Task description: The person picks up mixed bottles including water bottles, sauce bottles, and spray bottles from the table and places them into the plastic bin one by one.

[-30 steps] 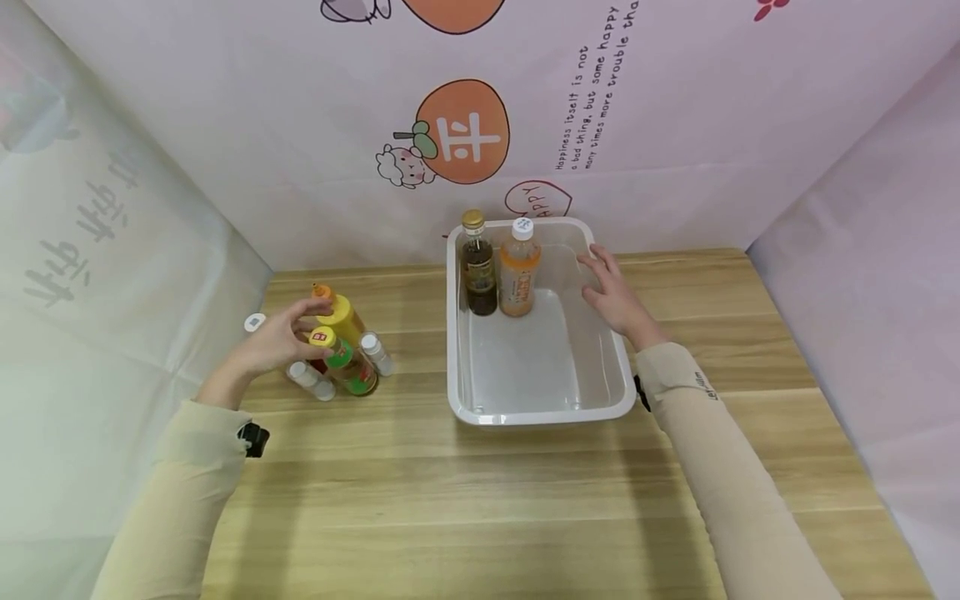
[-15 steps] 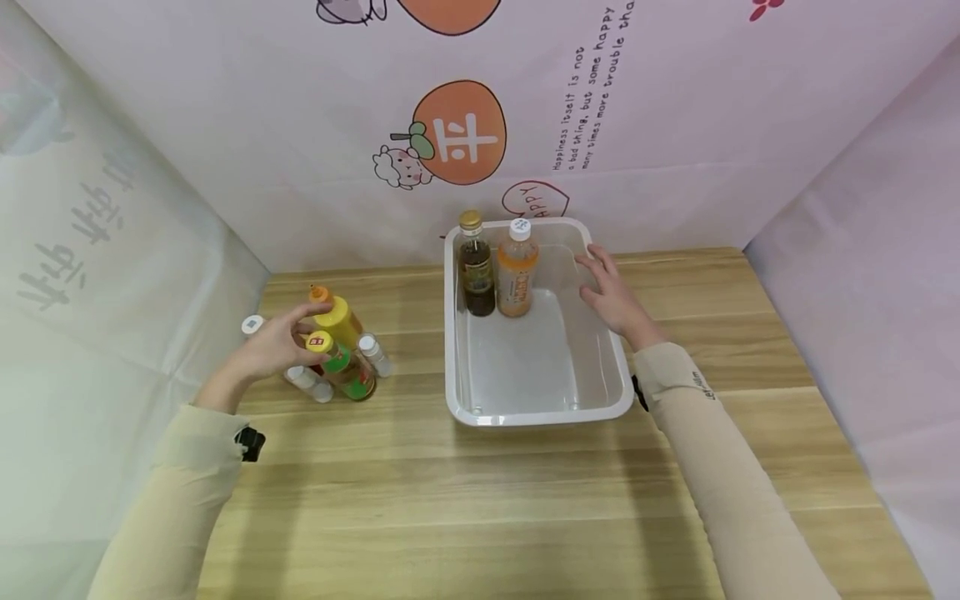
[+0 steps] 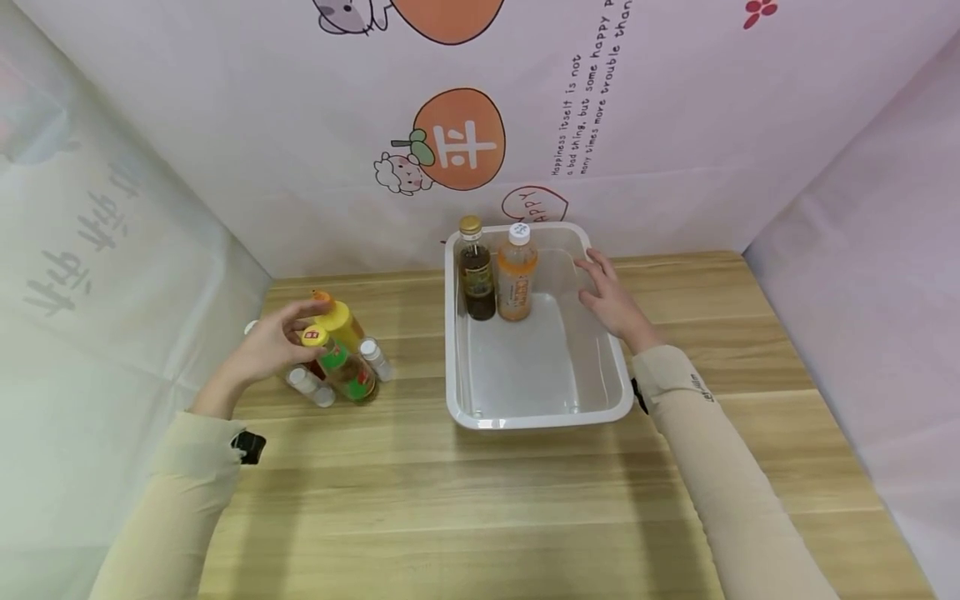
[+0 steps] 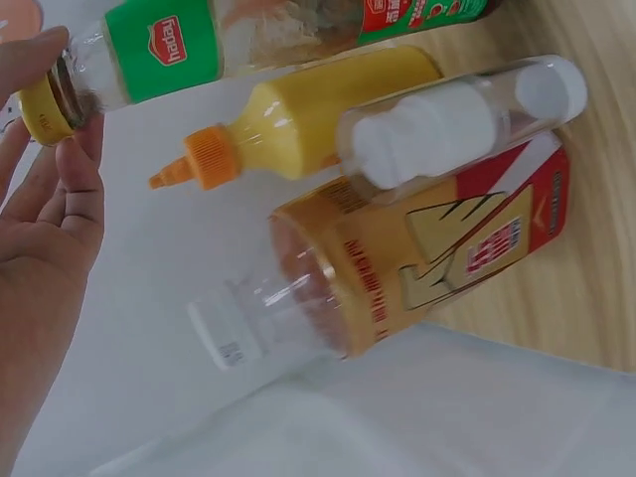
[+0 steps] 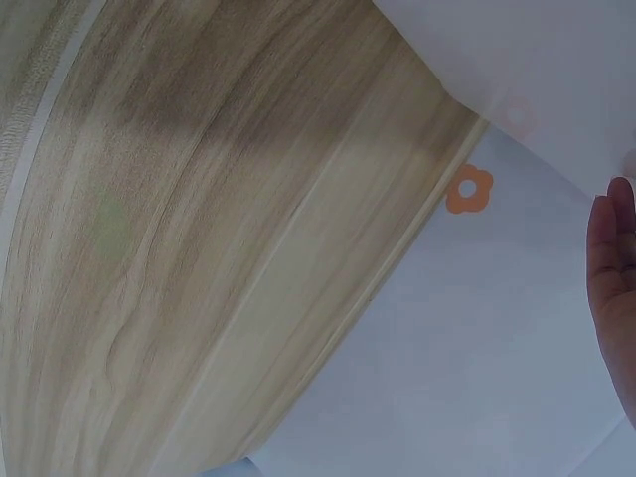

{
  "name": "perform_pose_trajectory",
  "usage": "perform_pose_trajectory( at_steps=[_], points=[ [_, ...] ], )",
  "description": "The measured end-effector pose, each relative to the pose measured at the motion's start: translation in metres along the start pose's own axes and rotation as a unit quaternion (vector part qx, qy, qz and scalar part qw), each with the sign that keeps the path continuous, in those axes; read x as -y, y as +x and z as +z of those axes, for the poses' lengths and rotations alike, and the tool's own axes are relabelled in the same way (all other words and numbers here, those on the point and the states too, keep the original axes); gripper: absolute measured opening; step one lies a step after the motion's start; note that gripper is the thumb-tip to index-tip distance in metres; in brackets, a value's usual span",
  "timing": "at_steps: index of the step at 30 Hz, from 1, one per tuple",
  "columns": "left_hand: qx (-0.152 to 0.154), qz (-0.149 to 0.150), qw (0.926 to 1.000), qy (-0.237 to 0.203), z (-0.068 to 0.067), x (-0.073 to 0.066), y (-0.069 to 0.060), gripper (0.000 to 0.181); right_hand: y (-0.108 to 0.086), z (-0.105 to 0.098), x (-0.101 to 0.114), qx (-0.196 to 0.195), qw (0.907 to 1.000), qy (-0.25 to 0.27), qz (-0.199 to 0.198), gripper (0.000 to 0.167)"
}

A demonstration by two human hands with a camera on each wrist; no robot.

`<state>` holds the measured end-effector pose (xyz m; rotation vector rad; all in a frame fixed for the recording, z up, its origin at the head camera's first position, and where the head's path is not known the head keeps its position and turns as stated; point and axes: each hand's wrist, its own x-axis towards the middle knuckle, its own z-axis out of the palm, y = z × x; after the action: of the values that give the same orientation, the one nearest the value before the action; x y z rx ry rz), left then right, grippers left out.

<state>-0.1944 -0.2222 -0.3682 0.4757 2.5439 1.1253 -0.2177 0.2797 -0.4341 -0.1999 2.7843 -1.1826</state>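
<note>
Two bottles [image 3: 517, 283] stand inside the white tub [image 3: 540, 422] beside the right hand [image 3: 613, 302].

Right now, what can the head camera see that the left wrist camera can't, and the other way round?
Only the head view: the white tub, the dark bottle and orange bottle standing in it, and the right fingers by its rim.

Only the left wrist view: the readable word "haday" and the big gold-and-red label.

Both: the left fingers pinching the yellow cap of the green-labelled bottle, and the yellow squeeze bottle.
</note>
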Motion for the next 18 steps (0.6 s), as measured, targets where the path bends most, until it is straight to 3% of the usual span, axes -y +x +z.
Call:
perform_pose_trajectory(
  at_steps=[10, 18],
  points=[
    [-0.035, 0.023, 0.9990, 0.011, -0.017, -0.024, -0.013, 0.070, 0.001, 0.000, -0.002, 0.002, 1.0000, 0.001, 0.002, 0.056],
    [-0.078, 0.019, 0.9966, 0.018, -0.035, -0.045, -0.024, 0.068, 0.000, 0.001, -0.001, 0.003, 1.0000, 0.004, 0.002, 0.056]
  ],
)
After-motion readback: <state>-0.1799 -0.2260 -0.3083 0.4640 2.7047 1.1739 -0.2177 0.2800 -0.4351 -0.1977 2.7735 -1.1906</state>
